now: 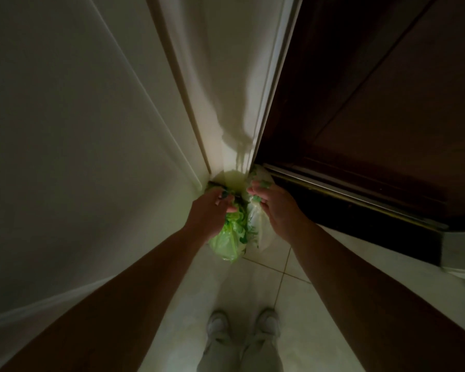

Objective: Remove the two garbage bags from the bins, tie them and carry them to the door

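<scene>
Two garbage bags sit on the floor in the corner beside a dark brown door (373, 103). The green garbage bag (227, 241) is on the left and the white garbage bag (257, 224) with green print is on the right, touching each other. My left hand (212, 213) has its fingers closed on the green bag's gathered top. My right hand (274, 208) rests on the white bag's top with fingers curled around it. The scene is dim.
A white wall (65, 157) runs along the left and a white door frame (226, 76) rises behind the bags. The door's metal threshold (360, 200) lies to the right. My two feet (242, 323) in light shoes stand on pale floor tiles (301, 304).
</scene>
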